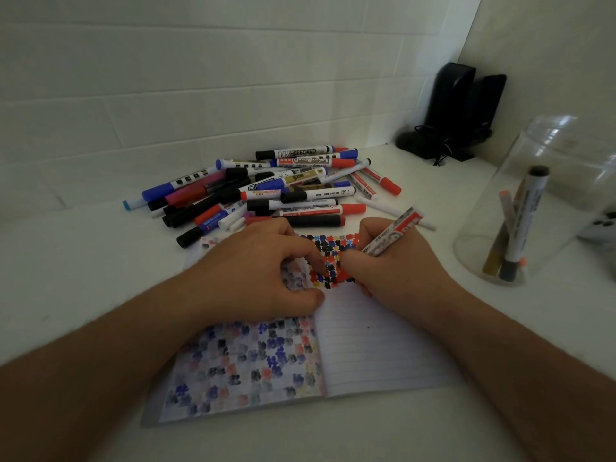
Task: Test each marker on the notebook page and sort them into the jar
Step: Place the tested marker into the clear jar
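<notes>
An open lined notebook [376, 355] lies in front of me, its pages covered with small coloured marker blots. My right hand [393, 271] grips a red-and-white marker [393, 233], tip down on the right page among the blots. My left hand [256, 271] rests on the notebook at the fold, its fingers curled and pressing the left page; whether it holds a cap is hidden. A heap of markers [266, 191] in black, blue, red and gold lies just beyond the notebook. At the right stands a clear glass jar [546, 181] with a few markers [516, 235] inside.
Two black speakers [463, 108] with a tangle of cable stand in the back right corner. A white tiled wall [200, 95] closes off the rear of the white tabletop [66, 268]. A pale object peeks out behind the jar at the right edge.
</notes>
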Motion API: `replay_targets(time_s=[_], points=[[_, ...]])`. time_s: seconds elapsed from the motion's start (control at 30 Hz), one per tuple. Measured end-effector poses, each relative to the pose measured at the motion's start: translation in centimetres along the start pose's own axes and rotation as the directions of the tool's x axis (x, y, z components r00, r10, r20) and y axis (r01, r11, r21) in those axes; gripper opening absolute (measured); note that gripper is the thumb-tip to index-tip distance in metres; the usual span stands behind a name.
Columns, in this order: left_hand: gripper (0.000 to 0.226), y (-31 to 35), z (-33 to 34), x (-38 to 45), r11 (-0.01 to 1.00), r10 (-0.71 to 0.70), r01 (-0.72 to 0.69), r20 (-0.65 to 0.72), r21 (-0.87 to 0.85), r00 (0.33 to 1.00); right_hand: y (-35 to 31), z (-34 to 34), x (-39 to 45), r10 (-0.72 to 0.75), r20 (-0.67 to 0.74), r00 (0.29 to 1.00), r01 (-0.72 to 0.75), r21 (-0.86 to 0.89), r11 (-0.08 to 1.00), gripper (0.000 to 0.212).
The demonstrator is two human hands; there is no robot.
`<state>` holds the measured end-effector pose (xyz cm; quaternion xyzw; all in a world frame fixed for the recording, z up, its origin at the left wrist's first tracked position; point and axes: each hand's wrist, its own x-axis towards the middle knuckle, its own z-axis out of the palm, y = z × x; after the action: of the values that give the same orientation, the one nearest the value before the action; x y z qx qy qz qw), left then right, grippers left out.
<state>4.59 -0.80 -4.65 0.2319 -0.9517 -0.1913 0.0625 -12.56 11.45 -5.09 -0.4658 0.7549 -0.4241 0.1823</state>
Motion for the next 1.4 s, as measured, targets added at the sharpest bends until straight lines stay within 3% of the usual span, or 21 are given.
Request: replay_targets(time_s=[0.17,0.27,0.33,0.43,0.57,0.67,0.8,1.13,1.4], points=[[0.042,0.0,0.1,0.1,1.000,0.005,-0.005,0.004,0.000,1.000,-0.3,-0.2,-0.1,-0.010,0.049,0.999,0.011,-0.008,1.000,0.028],[0.042,-0.1,0.1,-0.1,1.000,0.021,-0.021,0.004,0.019,1.000,-0.3,-0.5,0.2,0.047,0.024,0.999,-0.050,0.161,0.986,0.027],[0.040,-0.1,0.2,-0.4,0.997,0.067,-0.066,-0.034,0.031,0.997,-0.2,-1.1,0.4,0.099,0.044,0.994,-0.108,0.402,0.909,0.025],[0.032,0.0,0.1,-0.7,0.990,0.040,-0.055,-0.113,-0.130,0.993,-0.1,-2.1,0.6,0.058,0.122,0.991,-0.124,0.659,0.742,0.022],[0.030,0.1,-0.5,-0.6,0.950,0.015,-0.078,-0.206,-0.302,0.978,0.0,-2.7,0.6,-0.042,0.171,0.984,-0.102,0.747,0.657,0.015],[0.020,0.3,-0.8,-0.7,0.923,-0.009,-0.077,-0.219,-0.377,0.976,-0.1,-2.8,0.7,-0.042,0.238,0.970,-0.171,0.800,0.574,0.003],[0.022,0.6,-1.2,-0.9,0.927,-0.029,-0.065,-0.243,-0.370,0.970,0.0,-3.0,0.6,-0.066,0.268,0.961,-0.203,0.849,0.488,0.018],[0.035,1.0,-1.1,-1.0,0.947,0.046,-0.131,-0.280,-0.292,0.959,-0.7,-2.5,0.3,0.001,0.236,0.972,-0.210,0.863,0.460,0.018],[0.031,1.0,-0.5,-0.7,0.951,0.078,-0.155,-0.276,-0.269,0.958,-1.0,-1.5,0.1,-0.068,0.200,0.977,-0.111,0.761,0.639,0.008]])
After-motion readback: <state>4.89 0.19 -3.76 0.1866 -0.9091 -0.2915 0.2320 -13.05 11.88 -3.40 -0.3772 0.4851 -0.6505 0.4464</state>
